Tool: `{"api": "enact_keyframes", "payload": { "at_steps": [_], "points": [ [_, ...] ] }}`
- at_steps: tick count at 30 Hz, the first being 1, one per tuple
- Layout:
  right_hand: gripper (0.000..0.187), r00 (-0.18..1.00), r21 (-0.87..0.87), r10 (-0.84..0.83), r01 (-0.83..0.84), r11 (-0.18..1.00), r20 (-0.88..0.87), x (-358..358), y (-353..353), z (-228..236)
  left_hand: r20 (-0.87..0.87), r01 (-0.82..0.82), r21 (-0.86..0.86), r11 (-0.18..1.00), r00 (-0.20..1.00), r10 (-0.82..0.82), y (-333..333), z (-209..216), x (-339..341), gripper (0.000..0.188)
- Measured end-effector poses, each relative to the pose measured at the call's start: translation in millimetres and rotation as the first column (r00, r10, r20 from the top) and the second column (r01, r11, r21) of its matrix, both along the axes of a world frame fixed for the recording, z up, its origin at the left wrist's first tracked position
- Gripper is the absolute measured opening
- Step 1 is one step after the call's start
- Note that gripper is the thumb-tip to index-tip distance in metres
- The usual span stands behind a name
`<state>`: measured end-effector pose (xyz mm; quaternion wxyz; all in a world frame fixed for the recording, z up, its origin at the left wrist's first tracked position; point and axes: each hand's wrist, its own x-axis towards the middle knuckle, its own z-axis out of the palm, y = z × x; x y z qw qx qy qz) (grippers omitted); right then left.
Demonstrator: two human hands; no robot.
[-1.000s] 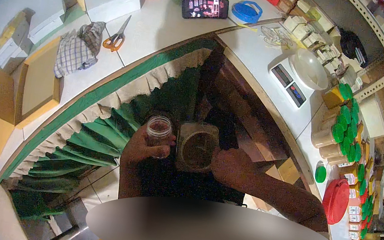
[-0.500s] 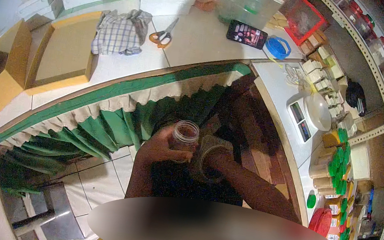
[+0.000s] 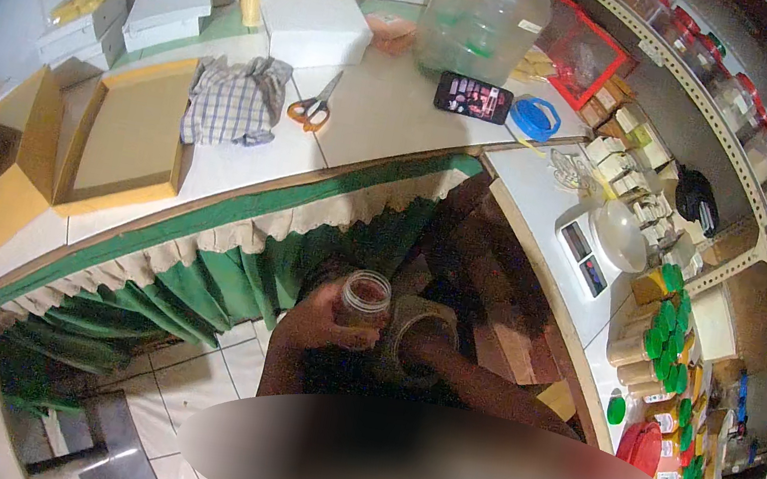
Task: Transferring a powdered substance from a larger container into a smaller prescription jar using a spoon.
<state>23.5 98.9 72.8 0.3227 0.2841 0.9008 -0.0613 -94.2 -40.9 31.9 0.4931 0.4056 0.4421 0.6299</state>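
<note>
My left hand is wrapped around a small clear jar, held upright with its threaded mouth uncovered. Something reddish shows through the mouth, too dim to name. Right beside it is a larger clear container, its wide mouth facing up. My right hand reaches into that container, and its fingers are hidden in the dark inside. Both vessels are close together in front of my body, below the level of the counter.
Along the far counter lie orange-handled scissors, a checked cloth, a cardboard tray, a phone and a blue lid. On the right-hand counter are a scale and several green-lidded jars. Perforated metal shelving rises behind.
The whole view has shifted, so the counters sit lower in it. My left hand keeps its hold on the small jar, and my right hand remains inside the larger container.
</note>
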Motion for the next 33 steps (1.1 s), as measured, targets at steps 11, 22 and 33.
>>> {"api": "enact_keyframes", "payload": {
  "at_steps": [11, 22, 33],
  "points": [
    [0.031, 0.992, -0.090, 0.030, -0.019, 0.996, 0.124, 9, -16, 53, -0.032, -0.048, 0.040, 0.998, 0.998, 0.050, -5, -6, 4, 0.061],
    [0.035, 0.844, 0.092, 0.428, -0.422, 0.902, -0.322, 74, 15, -67, 0.060, 0.006, -0.018, 1.000, 0.998, -0.005, -1, -3, -6, 0.060],
    [0.026, 0.978, -0.265, 0.052, -0.106, 0.958, -0.203, 110, 31, 8, 0.118, 0.003, -0.049, 0.999, 0.993, 0.003, -2, -3, 2, 0.062]
  ]
}}
